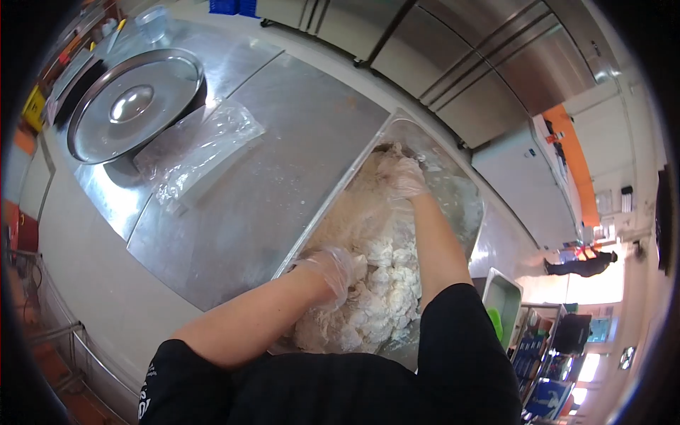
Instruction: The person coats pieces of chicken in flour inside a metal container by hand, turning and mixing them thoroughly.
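1. A long metal bin [464,244] lies in front of the person, its left rim running along the bare steel of the table [248,191].
2. Flour [347,212] spreads from the bin's far end along its left side; lumpy, flour-coated pieces [379,301] are heaped from its middle to its near end.
3. The left hand [329,276], in a clear plastic glove, is at the bin's left rim, toward the near end, touching the flour and the coated pieces. Its fingers are hidden, so I cannot tell whether they are apart or closed on anything.
4. The right hand [405,177], gloved the same way, reaches into the flour near the bin's far end. Its fingertips are too blurred and covered to tell whether they grip anything.
5. On the table, well left of the bin, lies a crumpled clear plastic bag [205,149], just beside a round metal lid [120,117] near the table's left edge.
6. A clear plastic container [151,25] stands beyond the lid, near the table's far left corner.
7. Another person [584,265] is well apart, in the background on the right.
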Demonstrator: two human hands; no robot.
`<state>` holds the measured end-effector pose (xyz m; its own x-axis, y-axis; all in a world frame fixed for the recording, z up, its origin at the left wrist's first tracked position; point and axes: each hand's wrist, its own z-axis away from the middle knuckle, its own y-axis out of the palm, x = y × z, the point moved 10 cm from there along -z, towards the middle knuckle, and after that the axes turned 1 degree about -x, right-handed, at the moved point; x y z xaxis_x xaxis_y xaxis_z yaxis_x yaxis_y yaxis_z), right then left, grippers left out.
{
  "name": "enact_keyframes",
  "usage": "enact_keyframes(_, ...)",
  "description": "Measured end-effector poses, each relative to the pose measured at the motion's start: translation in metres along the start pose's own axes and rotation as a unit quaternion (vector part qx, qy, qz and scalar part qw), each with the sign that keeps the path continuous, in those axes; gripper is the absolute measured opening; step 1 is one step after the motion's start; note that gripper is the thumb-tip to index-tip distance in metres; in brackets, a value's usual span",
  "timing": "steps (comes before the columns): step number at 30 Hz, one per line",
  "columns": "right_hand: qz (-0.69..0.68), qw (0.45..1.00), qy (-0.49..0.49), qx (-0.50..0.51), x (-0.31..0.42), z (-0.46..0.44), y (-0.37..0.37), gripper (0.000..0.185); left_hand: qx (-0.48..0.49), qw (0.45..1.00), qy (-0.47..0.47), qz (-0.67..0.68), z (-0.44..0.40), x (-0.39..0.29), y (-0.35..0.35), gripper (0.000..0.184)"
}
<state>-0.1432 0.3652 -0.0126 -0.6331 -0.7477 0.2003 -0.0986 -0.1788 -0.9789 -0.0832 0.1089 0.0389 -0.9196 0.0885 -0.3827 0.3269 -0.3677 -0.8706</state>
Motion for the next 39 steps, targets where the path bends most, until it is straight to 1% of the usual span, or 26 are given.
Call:
enact_keyframes(1,0.061,0.996,-0.058,0.041,0.025,-0.004,0.016,0.039,-0.007,1.000,0.021,-0.006,-0.003,-0.002,0.006,0.024)
enact_keyframes(4,0.158,0.959,-0.222,0.073,0.088,0.028,0.043,0.043,0.018,0.998,0.064,-0.007,-0.003,-0.009,0.010,0.022)
enact_keyframes(5,0.355,0.887,-0.282,0.091,0.101,0.042,0.060,0.045,-0.019,0.999,0.033,0.009,-0.001,-0.003,-0.001,0.021)
enact_keyframes(6,0.521,0.772,-0.353,0.089,0.112,0.057,0.077,0.047,-0.058,0.998,0.002,0.026,0.002,0.001,-0.013,0.020)
enact_keyframes(7,0.517,0.766,-0.370,0.094,0.122,0.079,0.080,0.047,-0.098,0.994,-0.027,0.044,0.005,0.004,-0.025,0.020)
enact_keyframes(8,0.447,0.809,-0.361,0.123,0.128,0.098,0.079,0.047,-0.142,0.989,-0.027,0.021,0.006,0.002,-0.038,0.019)
enact_keyframes(9,0.316,0.873,-0.329,0.173,0.131,0.117,0.074,0.047,-0.185,0.982,-0.025,-0.001,0.007,0.001,-0.050,0.017)
enact_keyframes(10,0.183,0.912,-0.278,0.240,0.129,0.133,0.072,0.047,-0.225,0.974,-0.023,-0.021,0.009,-0.001,-0.060,0.016)
enact_keyframes(12,-0.039,0.919,-0.170,0.355,0.123,0.159,0.074,0.047,-0.382,0.922,-0.036,0.052,0.016,0.016,-0.047,0.017)
enact_keyframes(15,-0.179,0.876,-0.078,0.441,0.117,0.186,0.072,0.048,-0.255,0.958,-0.078,0.109,0.013,0.021,-0.050,0.019)
enact_keyframes(17,-0.207,0.870,-0.040,0.446,0.108,0.192,0.052,0.048,-0.248,0.964,-0.057,0.079,0.017,0.010,-0.056,0.019)
enact_keyframes(18,-0.202,0.879,-0.034,0.429,0.105,0.192,0.035,0.048,-0.248,0.966,-0.044,0.063,0.017,0.007,-0.060,0.019)
enact_keyframes(20,-0.136,0.920,-0.060,0.361,0.112,0.190,-0.021,0.034,-0.207,0.976,-0.061,0.010,0.007,0.009,-0.050,0.019)
enact_keyframes(23,-0.237,0.922,-0.101,0.288,0.091,0.200,-0.047,0.027,-0.121,0.989,-0.028,-0.083,0.003,-0.005,-0.032,0.018)
enact_keyframes(24,-0.056,0.937,-0.132,0.318,0.082,0.214,-0.039,0.026,-0.091,0.989,-0.006,-0.121,0.003,-0.012,-0.029,0.017)
enact_keyframes(25,0.126,0.919,-0.157,0.339,0.087,0.228,-0.048,0.026,-0.054,0.992,-0.007,-0.111,0.002,-0.014,-0.024,0.020)
enact_keyframes(26,0.307,0.867,-0.179,0.351,0.083,0.239,-0.053,0.026,-0.019,0.995,-0.011,-0.102,0.002,-0.016,-0.020,0.023)
enact_keyframes(27,0.212,0.897,-0.222,0.317,0.087,0.250,-0.062,0.025,0.016,0.995,-0.018,-0.095,0.003,-0.015,-0.016,0.026)
enact_keyframes(29,0.014,0.925,-0.302,0.229,0.079,0.278,-0.084,0.023,-0.139,0.990,0.001,-0.017,0.010,0.000,-0.006,0.033)
enact_keyframes(31,-0.075,0.971,-0.190,0.122,0.067,0.281,-0.098,0.016,-0.167,0.982,-0.049,0.072,0.022,0.005,-0.015,0.048)
enact_keyframes(33,-0.194,0.979,-0.054,0.038,0.072,0.287,-0.119,0.017,-0.077,0.968,-0.173,0.166,0.039,-0.004,-0.032,0.059)
enact_keyframes(34,-0.463,0.871,0.155,0.052,0.048,0.290,-0.094,0.018,-0.055,0.954,-0.167,0.243,0.037,-0.008,-0.018,0.052)
enact_keyframes(36,-0.515,0.844,0.142,-0.046,0.052,0.283,-0.086,0.018,-0.021,0.917,-0.141,0.371,0.031,-0.017,0.016,0.048)
enact_keyframes(37,-0.374,0.921,0.015,-0.109,0.072,0.276,-0.100,0.014,-0.006,0.897,-0.123,0.425,0.029,-0.027,0.026,0.048)
enact_keyframes(38,-0.209,0.952,-0.087,-0.206,0.092,0.278,-0.111,0.010,-0.015,0.929,-0.100,0.356,0.027,-0.036,0.024,0.044)
enact_keyframes(39,-0.128,0.952,-0.120,-0.253,0.100,0.277,-0.109,0.011,-0.022,0.955,-0.077,0.286,0.025,-0.047,0.022,0.041)
